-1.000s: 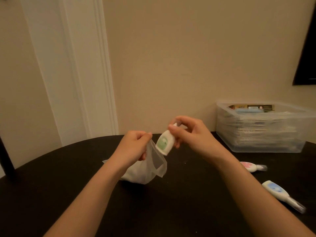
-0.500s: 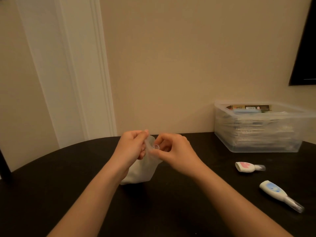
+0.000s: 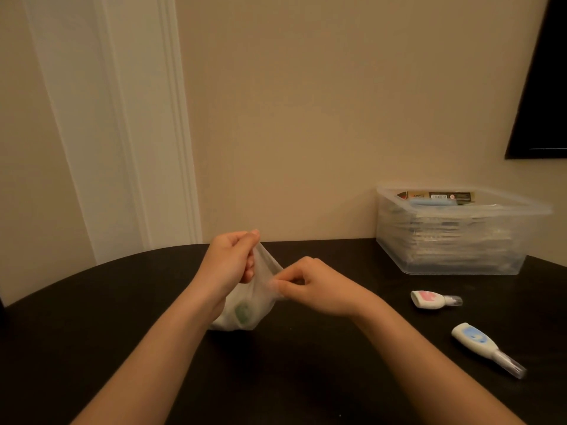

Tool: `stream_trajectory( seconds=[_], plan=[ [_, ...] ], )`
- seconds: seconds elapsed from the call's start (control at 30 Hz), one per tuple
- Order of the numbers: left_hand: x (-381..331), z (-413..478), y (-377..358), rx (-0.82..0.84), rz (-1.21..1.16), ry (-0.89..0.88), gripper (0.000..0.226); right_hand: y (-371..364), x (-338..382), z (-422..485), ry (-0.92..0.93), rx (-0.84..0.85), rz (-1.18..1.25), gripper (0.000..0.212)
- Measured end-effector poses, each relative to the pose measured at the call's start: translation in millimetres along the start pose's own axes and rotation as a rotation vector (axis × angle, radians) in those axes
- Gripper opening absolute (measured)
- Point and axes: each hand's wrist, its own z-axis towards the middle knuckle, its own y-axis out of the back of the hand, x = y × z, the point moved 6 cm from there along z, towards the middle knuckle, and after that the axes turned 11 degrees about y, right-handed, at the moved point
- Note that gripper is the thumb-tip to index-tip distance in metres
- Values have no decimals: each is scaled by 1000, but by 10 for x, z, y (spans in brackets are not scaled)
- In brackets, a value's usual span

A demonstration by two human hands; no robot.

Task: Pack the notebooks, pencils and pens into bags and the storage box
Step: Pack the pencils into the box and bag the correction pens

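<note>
- We find the left hand (image 3: 228, 265) and right hand (image 3: 316, 286) each pinching the bag (image 3: 260, 289) mouth, mid-tabletop (image 3: 122, 317), with the green pen (image 3: 243, 312) inside.
- We advise sealing evenly. The pink pen (image 3: 429, 299) and blue pen (image 3: 478, 342) wait near the right edge.

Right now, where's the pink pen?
In the head view, the pink pen lies on the table at right, just in front of the storage box, with the blue pen nearer the camera.

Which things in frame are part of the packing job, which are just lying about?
Job: left hand and right hand, both pinching the clear bag; green pen inside it; pink pen and blue pen loose on the table; storage box.
Not job: white door trim; dark wall panel.
</note>
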Motion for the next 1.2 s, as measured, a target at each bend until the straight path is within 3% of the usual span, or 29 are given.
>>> stream_trajectory(
  seconds=[0.17, 0.37, 0.5, 0.73, 0.83, 0.9, 0.97, 1.03, 1.1, 1.2],
  plan=[
    [12, -19, -48, 36, -1, 6, 41, -49, 23, -4, 28, 2, -40, 29],
    [-36, -45, -29, 52, -21, -18, 38, 248, 44, -18, 87, -290, -205, 19],
    [-82, -46, -35, 40, -64, -8, 38, 505, 10, -115, 78, -521, 34, 31],
    [-261, -57, -378, 74, -135, 7, 38, 787, 68, -307, 213, -715, 296, 23],
    [-240, -47, -767, 115, -152, 47, 36, 944, -64, -571, 124, -756, 263, 20],
    [-198, -55, -1023, 139, -137, 61, 36, 1152, -224, -856, -36, -777, 28, 19],
    [-147, -79, -1214, 155, -83, 54, 37, 1323, -439, -1123, -247, -602, -303, 13],
    [-99, -115, -1339, 172, -25, 44, 38, 1334, -749, -1390, -517, -261, -504, 11],
    [-65, -150, -1398, 184, 14, 29, 38, 1213, -1024, -1674, -756, 30, -547, 34],
    [-39, -188, -1461, 199, 54, 13, 38, 1068, -1194, -1909, -907, 123, -531, 59]
  ],
)
